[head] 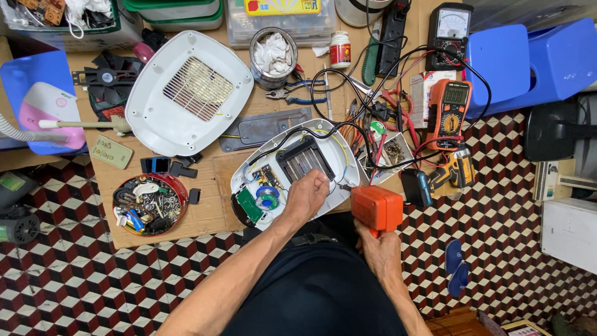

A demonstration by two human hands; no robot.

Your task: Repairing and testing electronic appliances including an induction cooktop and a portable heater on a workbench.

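An opened white appliance shell (pixel 345 163) lies on the low wooden board, showing a black grille element, a green circuit board and wires inside. My left hand (pixel 306 195) rests on its near side, fingers closed down on something small among the wires; what they pinch is hidden. My right hand (pixel 380 250) grips the handle of an orange pistol-shaped soldering gun (pixel 376 208), whose tip points left toward the shell's near rim, close to the left fingers.
The shell's white vented cover (pixel 186 93) lies at upper left. A red round tin of small parts (pixel 150 203) sits at the board's left edge. An orange multimeter (pixel 449 113), pliers (pixel 292 94), a tin with rags (pixel 273 57) and blue plastic stools (pixel 528 62) surround the work.
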